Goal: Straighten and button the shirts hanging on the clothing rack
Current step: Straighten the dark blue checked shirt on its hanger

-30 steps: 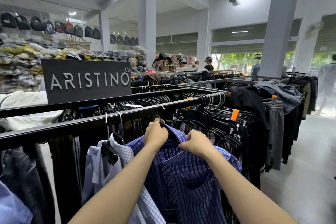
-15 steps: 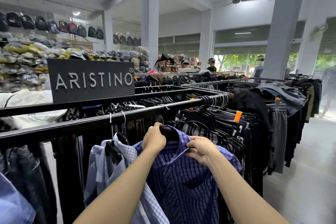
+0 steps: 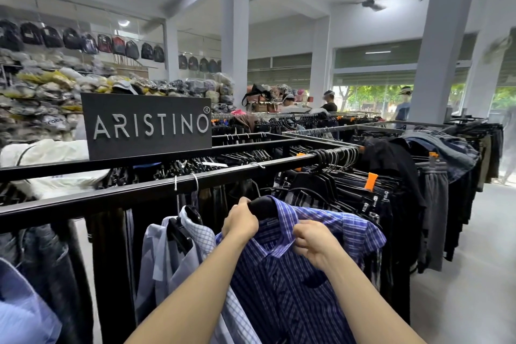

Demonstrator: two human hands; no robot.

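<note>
Blue striped shirt (image 3: 293,288) hangs below the black rail (image 3: 156,190); it looks light and limp, so I'd grip near the collar, where my left hand (image 3: 240,222) and right hand (image 3: 314,243) pinch cloth.

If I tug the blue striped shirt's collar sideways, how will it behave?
Probably floppy: the blue striped shirt drapes in soft folds, and its collar bends where the right hand pinches it. It likely swings rather than holds, hanging from a hanger that the left hand grips. It looks light, so a gentle pull should do.
</note>
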